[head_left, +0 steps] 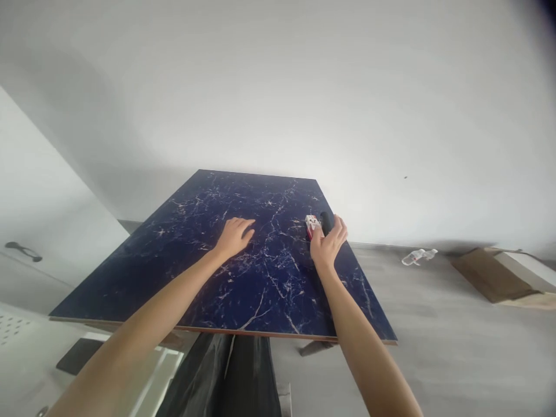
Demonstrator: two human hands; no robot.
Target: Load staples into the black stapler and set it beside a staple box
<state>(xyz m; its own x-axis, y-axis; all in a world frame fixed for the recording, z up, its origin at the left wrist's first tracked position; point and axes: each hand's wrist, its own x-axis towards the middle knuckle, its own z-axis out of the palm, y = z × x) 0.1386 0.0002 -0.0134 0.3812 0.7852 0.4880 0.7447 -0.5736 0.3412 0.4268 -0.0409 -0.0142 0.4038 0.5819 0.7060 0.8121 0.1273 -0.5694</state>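
Note:
A dark blue table top with white marble veins (243, 197) stands against the wall. Over its middle is my left hand (234, 236), palm down, thumb and fingers apart, holding nothing. Toward the right edge of the table, my right hand (329, 240) has its thumb and fingers around a small red and white box (311, 222) and a black object (326, 221) beside it. The black object is partly hidden by my fingers, and I cannot make out what it is.
On the grey floor to the right lie a crumpled clear plastic wrapper (419, 256) and an open cardboard box (495, 275). A white door with a dark handle (24, 251) is at the left. A pale wall (278, 104) rises behind the table.

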